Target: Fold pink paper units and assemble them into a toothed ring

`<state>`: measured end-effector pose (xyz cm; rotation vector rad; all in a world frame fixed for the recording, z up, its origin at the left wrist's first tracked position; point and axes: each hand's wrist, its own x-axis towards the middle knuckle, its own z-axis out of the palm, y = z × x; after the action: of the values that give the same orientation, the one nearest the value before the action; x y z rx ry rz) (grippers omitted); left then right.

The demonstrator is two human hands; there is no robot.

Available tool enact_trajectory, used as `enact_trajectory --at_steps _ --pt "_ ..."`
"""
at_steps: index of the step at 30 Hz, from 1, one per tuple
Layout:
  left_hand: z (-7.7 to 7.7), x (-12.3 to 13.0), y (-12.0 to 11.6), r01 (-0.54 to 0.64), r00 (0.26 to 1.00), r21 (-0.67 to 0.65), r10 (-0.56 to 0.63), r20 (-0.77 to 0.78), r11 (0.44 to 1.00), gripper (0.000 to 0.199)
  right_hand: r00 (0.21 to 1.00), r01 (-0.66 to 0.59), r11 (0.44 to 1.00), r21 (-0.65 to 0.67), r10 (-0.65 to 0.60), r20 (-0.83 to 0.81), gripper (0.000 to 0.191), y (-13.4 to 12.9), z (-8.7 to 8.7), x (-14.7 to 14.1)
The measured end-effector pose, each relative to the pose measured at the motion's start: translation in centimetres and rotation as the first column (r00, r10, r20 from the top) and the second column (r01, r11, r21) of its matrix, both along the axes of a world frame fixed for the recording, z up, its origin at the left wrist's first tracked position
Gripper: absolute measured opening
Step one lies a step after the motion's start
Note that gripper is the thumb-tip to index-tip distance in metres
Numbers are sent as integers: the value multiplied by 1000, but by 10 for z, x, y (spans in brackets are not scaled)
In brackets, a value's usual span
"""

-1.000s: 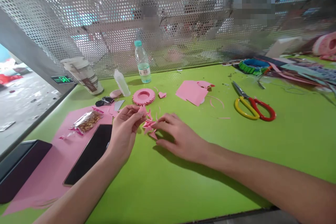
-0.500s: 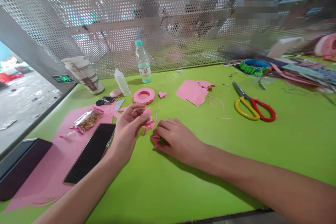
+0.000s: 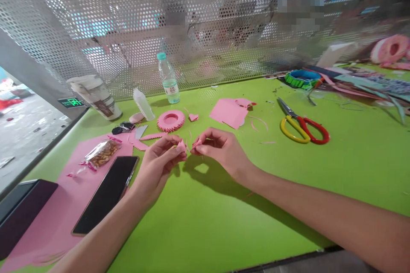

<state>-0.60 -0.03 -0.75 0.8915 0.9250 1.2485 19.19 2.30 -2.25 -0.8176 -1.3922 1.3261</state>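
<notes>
Small pink paper scrap (image 3: pixel 181 146) clamped by left hand (image 3: pixel 158 164) fingers; right hand (image 3: pixel 222 149) fingers pinched on pink sliver (image 3: pixel 196 142) just beside it. Water bottle (image 3: pixel 168 79) at 12 o'clock, snack-filled plastic bag (image 3: pixel 101 154) at 9 o'clock.

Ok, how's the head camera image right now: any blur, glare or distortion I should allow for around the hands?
Head view: the left hand, right hand and pink paper scrap look fairly sharp, with a distinct shadow on the green tabletop; the perforated metal screen shows bright glare, with pixelated patches above; wide-angle distortion bends the frame edges.
</notes>
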Motion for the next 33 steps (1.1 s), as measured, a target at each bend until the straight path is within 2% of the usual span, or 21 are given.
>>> enact_trajectory --at_steps 3,7,10,14,24,33 --pt "1 2 -2 58 998 28 -57 -27 998 21 1000 12 997 76 -11 -22 8 -3 1 0" --pt "0 2 -2 61 995 73 -55 -80 995 23 999 45 979 198 -45 -7 18 -12 8 0" --pt "-2 2 -2 72 993 104 -61 -106 992 20 994 74 947 313 -94 49 8 -17 14 1" --pt "-2 1 -3 103 991 156 -88 -101 982 13 990 85 901 426 -124 64 13 -20 17 1" --pt "-4 1 0 77 994 184 -60 -96 980 14 994 65 852 520 -103 43 17 -20 16 1" --pt "-5 0 0 51 995 206 -33 -90 977 14 993 75 846 528 -110 36 18 -19 15 0"
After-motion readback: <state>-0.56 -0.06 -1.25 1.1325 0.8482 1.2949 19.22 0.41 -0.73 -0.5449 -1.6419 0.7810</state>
